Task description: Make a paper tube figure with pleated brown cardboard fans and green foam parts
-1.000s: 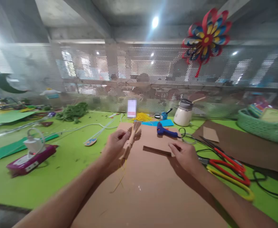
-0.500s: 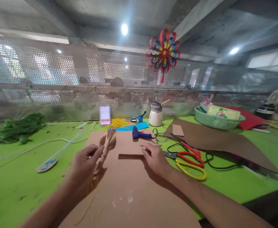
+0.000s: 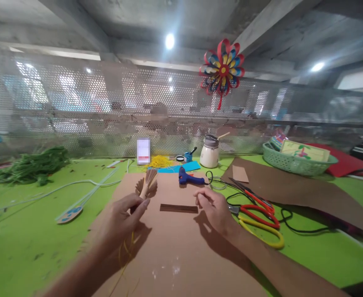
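By the left hand (image 3: 127, 212), a slim tan paper bundle (image 3: 144, 189) is clamped between thumb and fingers. Its frayed end is pointed away from the person and a little to the right, and its long axis is run the same way (the lower end is hidden by the hand). Below this hand, thin yellow strings (image 3: 126, 249) are seen. The right hand (image 3: 212, 208) is held with fingers curled and tips close; whether something is pinched there cannot be told. Between both hands, dark brown strips (image 3: 179, 208) are laid crosswise on the cardboard sheet (image 3: 169, 243). Beyond the right hand a blue glue gun (image 3: 192, 178) is placed, and to its right, scissors (image 3: 258, 216).
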### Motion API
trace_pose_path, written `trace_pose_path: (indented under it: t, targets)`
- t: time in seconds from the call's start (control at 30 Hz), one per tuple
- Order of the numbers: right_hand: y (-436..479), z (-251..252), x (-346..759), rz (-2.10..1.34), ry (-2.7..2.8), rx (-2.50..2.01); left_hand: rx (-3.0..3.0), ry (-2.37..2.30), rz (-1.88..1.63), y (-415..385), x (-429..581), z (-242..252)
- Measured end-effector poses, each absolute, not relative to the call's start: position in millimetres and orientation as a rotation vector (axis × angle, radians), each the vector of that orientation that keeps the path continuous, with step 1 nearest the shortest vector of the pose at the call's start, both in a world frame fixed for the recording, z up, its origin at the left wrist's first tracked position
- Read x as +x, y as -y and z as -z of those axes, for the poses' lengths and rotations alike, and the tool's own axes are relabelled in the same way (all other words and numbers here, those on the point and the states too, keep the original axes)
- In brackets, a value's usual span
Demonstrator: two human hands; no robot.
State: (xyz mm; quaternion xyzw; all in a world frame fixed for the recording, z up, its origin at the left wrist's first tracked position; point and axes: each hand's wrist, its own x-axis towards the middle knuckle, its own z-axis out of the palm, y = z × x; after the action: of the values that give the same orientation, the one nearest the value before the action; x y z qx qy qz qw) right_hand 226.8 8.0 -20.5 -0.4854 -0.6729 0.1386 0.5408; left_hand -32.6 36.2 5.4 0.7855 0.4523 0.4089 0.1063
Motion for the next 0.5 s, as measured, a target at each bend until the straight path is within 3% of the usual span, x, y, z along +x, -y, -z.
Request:
trace_pose_path:
  t: [0.3, 0.5]
  targets:
    - [-98, -30, 281, -0.407, 1.647, -1.597, 2.566, -1.101, -1.142, -19, -18, 6]
    - [-188, -50, 288, -0.427, 1.718, -1.965, 2.802, -0.831, -0.839, 3, -10, -8]
